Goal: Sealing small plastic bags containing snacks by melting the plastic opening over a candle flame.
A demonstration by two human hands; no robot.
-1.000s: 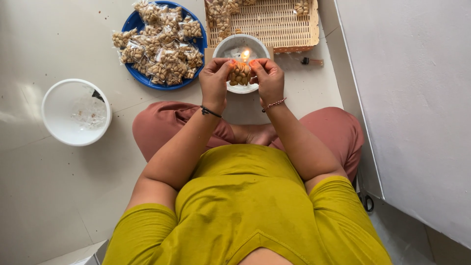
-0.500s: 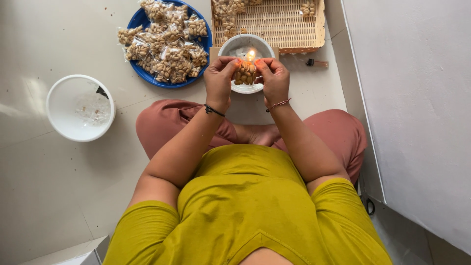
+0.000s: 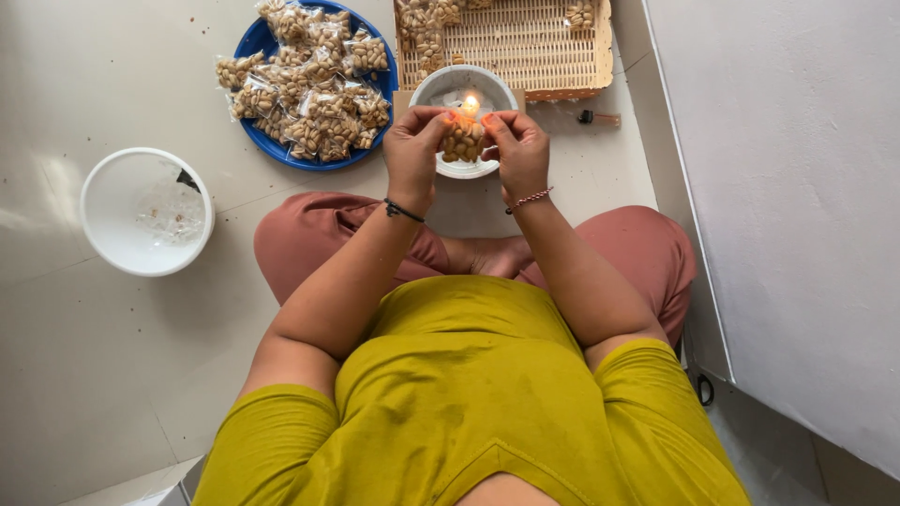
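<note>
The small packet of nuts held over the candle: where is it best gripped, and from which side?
Probably by its two top corners, one from each side, as the left hand and right hand pinch it now. The packet of nuts hangs below the fingertips, its top edge by the flame, so side pinches keep fingers off the heat.

Packet (image 3: 463, 142) between both hands over bowl (image 3: 431, 92); plate (image 3: 255, 42) left, tray (image 3: 534, 52) behind.

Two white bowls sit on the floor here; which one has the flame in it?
The smaller white bowl just below the wicker tray, where both hands hold a nut packet over the flame. The larger white bowl, far left, has no flame.
</note>
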